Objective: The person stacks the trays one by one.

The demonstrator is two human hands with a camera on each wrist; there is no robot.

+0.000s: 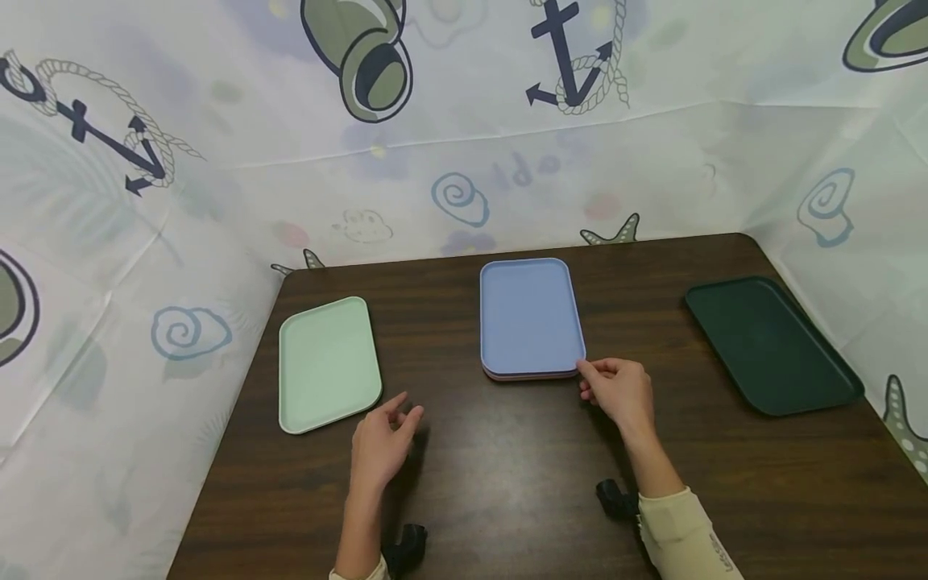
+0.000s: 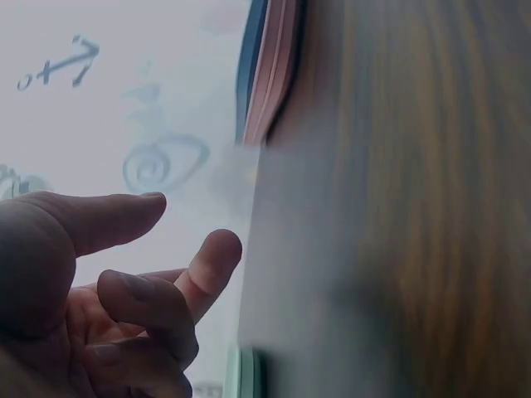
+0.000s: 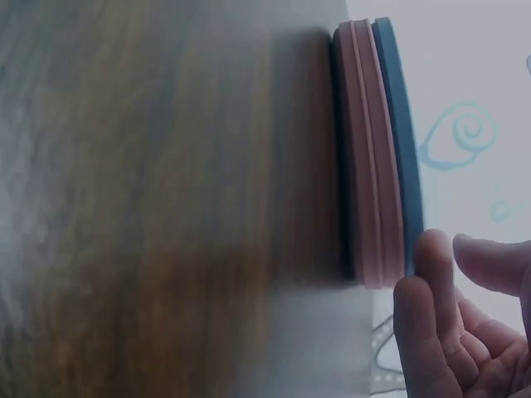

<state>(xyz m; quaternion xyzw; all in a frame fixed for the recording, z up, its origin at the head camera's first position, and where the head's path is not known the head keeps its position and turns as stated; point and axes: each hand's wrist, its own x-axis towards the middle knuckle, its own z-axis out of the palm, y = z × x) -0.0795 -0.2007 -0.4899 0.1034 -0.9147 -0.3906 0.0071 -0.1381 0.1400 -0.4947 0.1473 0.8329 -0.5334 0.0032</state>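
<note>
A stack of trays stands at the table's middle, with a blue tray (image 1: 532,316) on top and pink trays (image 3: 373,166) beneath it. At the stack's near right corner my right hand (image 1: 619,392) pinches the edge of the blue tray, thumb over the rim and fingers beside it. My left hand (image 1: 380,443) hovers near the light green tray (image 1: 329,365), just off its near right corner. Nothing is between its thumb and loosely bent fingers, as the left wrist view shows. The blue tray lies level on the stack.
A dark green tray (image 1: 774,346) lies at the right side of the brown wooden table (image 1: 500,467). Printed cloth (image 1: 522,137) hangs behind the table and along both sides. Each wrist wears a black device (image 1: 616,499).
</note>
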